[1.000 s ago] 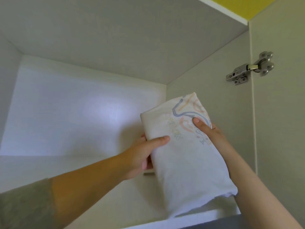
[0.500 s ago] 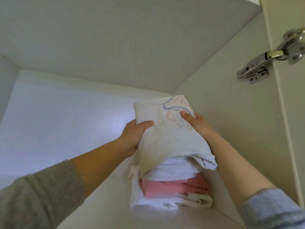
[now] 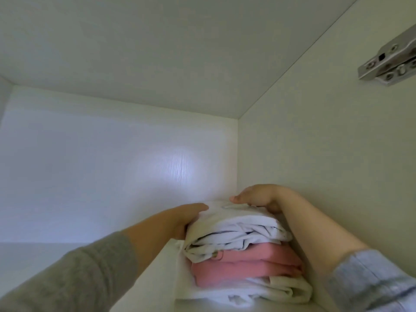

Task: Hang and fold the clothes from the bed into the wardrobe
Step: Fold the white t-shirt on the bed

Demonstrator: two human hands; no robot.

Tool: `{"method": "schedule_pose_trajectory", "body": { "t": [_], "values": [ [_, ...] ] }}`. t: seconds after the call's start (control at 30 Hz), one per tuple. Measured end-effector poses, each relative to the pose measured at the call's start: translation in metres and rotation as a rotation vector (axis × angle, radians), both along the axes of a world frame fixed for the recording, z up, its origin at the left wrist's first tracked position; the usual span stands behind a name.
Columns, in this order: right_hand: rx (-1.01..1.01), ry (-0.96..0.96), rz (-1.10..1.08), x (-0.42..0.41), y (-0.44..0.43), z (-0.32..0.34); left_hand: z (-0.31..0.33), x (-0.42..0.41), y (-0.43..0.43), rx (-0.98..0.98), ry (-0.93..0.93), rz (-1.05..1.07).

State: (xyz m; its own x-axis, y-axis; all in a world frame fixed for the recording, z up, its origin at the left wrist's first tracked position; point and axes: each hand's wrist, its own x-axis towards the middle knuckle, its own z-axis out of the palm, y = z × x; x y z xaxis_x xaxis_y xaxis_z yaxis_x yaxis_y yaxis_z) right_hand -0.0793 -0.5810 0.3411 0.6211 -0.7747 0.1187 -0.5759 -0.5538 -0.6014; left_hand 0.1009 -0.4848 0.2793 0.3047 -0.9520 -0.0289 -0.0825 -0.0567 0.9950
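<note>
A folded white garment (image 3: 236, 230) lies on top of a small stack in the right corner of a white wardrobe shelf (image 3: 144, 282). Beneath it are a folded pink garment (image 3: 245, 266) and another white piece (image 3: 270, 291) at the bottom. My left hand (image 3: 180, 219) holds the left side of the top garment, thumb over its upper edge. My right hand (image 3: 258, 197) rests on the garment's far top, fingers bent down over it. The printed pattern on the garment is almost hidden from this angle.
The wardrobe's right side wall (image 3: 326, 154) runs close beside the stack. A metal door hinge (image 3: 389, 64) sits at the upper right. The white back panel (image 3: 112, 165) and the compartment ceiling (image 3: 157, 52) enclose the space; bare shelf extends to the left.
The folded white garment has come down from a tilted, lifted position onto the pink and white stack. Both hands moved forward and lower with it, and the view moved closer.
</note>
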Motion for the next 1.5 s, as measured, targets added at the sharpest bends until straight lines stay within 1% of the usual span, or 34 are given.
{"method": "schedule_pose_trajectory", "body": {
  "t": [0.07, 0.13, 0.17, 0.2, 0.27, 0.3, 0.33, 0.47, 0.57, 0.63, 0.73, 0.83, 1.0, 1.13, 1.23, 1.4, 1.5],
  "values": [
    [-0.059, 0.138, 0.019, 0.005, 0.013, -0.002, 0.003, -0.003, 0.009, -0.019, -0.03, 0.03],
    [-0.153, 0.277, 0.006, 0.005, 0.025, -0.006, 0.0, -0.009, 0.014, -0.051, -0.102, 0.121],
    [-0.214, 0.309, -0.015, 0.003, 0.028, -0.007, -0.002, -0.012, 0.016, -0.065, -0.151, 0.167],
    [-0.26, 0.31, -0.04, 0.0, 0.033, -0.008, -0.003, -0.014, 0.019, -0.083, -0.231, 0.212],
    [-0.326, 0.262, -0.07, -0.01, 0.042, -0.008, -0.003, -0.013, 0.024, -0.136, -0.491, 0.316],
    [-0.342, 0.223, -0.066, -0.015, 0.048, -0.009, -0.001, -0.013, 0.032, -0.19, -0.573, 0.347],
    [-0.348, 0.172, -0.054, -0.02, 0.054, -0.01, 0.002, -0.013, 0.04, -0.241, -0.591, 0.346],
    [-0.378, -0.065, -0.007, -0.037, 0.083, -0.018, 0.003, -0.022, 0.082, -0.363, -0.522, 0.274],
    [-0.363, -0.341, 0.016, -0.046, 0.112, -0.026, 0.001, -0.032, 0.115, -0.474, -0.603, 0.272],
    [-0.383, -0.532, 0.0, -0.052, 0.135, -0.032, 0.004, -0.039, 0.139, -0.559, -0.613, 0.274],
    [-0.379, -0.789, -0.014, -0.06, 0.171, -0.04, 0.011, -0.048, 0.174, -0.653, -0.562, 0.242],
    [-0.347, -0.957, 0.004, -0.062, 0.204, -0.047, 0.01, -0.055, 0.204, -0.725, -0.496, 0.194],
    [-0.329, -1.102, 0.06, -0.067, 0.239, -0.061, 0.001, -0.069, 0.239, -0.81, -0.533, 0.153],
    [-0.307, -1.167, 0.085, -0.073, 0.254, -0.074, -0.007, -0.082, 0.262, -0.848, -0.516, 0.223],
    [-0.239, -1.201, 0.159, -0.079, 0.264, -0.079, -0.017, -0.097, 0.279, -0.833, -0.482, 0.3],
    [-0.098, -1.254, 0.272, -0.09, 0.274, -0.089, -0.033, -0.133, 0.304, -0.789, -0.508, 0.429],
    [0.019, -1.238, 0.365, -0.094, 0.281, -0.1, -0.044, -0.149, 0.32, -0.757, -0.486, 0.515]
  ]
}}
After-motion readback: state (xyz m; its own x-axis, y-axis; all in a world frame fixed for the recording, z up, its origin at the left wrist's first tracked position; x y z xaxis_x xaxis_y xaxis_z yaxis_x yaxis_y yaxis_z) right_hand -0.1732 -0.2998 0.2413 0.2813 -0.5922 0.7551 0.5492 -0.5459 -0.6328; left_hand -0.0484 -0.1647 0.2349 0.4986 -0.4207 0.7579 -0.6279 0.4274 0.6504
